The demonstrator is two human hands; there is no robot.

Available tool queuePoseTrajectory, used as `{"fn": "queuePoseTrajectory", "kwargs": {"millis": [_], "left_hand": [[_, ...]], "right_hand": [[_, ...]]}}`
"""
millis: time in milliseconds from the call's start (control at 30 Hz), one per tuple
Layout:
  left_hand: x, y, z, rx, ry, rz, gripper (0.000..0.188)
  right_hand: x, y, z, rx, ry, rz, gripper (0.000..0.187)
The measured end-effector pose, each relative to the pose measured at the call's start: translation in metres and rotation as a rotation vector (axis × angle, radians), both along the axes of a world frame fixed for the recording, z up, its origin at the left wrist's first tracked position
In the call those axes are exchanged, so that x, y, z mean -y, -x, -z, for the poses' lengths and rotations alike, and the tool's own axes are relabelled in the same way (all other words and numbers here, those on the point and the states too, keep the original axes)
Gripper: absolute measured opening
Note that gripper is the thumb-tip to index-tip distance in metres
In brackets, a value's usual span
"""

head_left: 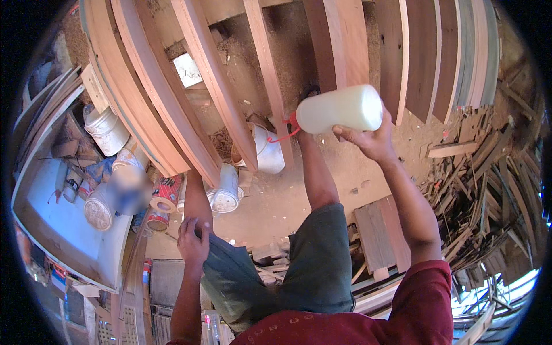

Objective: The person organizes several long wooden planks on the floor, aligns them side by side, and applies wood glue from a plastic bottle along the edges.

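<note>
My right hand point(374, 138) is wrapped round a whitish plastic squeeze bottle point(339, 110), which lies tilted nearly on its side. Its red cap point(292, 122) points left, and a thin red strip hangs from the cap beside the edge of a narrow wooden board point(265, 75). I cannot tell whether anything flows out of it. My left hand point(194, 238) rests by my left knee, fingers loosely apart and holding nothing. Several long boards point(215, 86) stand on edge in a row in front of me, with gaps between them.
White buckets point(270, 152) and paint tins point(225, 192) stand below the boards. At the left, a pale tray-like panel point(49, 184) bears tins and cans. Scrap wood point(489, 184) is heaped at the right. Short planks point(374, 236) lie near my right leg.
</note>
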State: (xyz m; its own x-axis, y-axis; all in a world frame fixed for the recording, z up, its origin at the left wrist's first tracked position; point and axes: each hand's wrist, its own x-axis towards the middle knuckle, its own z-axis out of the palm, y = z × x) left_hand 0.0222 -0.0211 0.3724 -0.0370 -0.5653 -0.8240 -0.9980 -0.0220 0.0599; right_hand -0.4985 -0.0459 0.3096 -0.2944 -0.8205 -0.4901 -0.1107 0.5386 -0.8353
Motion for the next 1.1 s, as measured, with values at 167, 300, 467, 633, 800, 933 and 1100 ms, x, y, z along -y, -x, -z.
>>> {"fn": "queuePoseTrajectory", "kwargs": {"millis": [167, 300, 467, 633, 800, 933, 1100], "left_hand": [[0.001, 0.003, 0.0, -0.007, 0.012, 0.021, 0.044], [0.0, 0.002, 0.0, 0.02, -0.021, 0.021, 0.045], [0.002, 0.006, 0.0, 0.031, -0.02, 0.03, 0.046], [0.002, 0.01, -0.002, 0.049, -0.016, 0.039, 0.043], [0.005, 0.008, 0.0, 0.045, -0.05, 0.023, 0.046], [0.001, 0.008, 0.001, 0.051, -0.049, 0.034, 0.046], [0.006, 0.011, 0.0, 0.054, -0.053, 0.016, 0.047]], "right_hand": [[-0.039, -0.007, -0.003, -0.036, -0.106, -0.103, 0.067], [-0.065, -0.011, 0.001, -0.05, -0.119, -0.128, 0.068], [-0.079, -0.02, -0.002, 0.043, -0.165, -0.037, 0.072], [-0.067, -0.018, 0.003, 0.032, -0.119, -0.121, 0.074], [-0.054, -0.019, 0.014, 0.041, -0.05, -0.108, 0.079], [-0.015, -0.01, 0.015, -0.011, 0.004, 0.018, 0.079], [0.035, 0.0, 0.022, -0.065, 0.14, 0.098, 0.075]]}}
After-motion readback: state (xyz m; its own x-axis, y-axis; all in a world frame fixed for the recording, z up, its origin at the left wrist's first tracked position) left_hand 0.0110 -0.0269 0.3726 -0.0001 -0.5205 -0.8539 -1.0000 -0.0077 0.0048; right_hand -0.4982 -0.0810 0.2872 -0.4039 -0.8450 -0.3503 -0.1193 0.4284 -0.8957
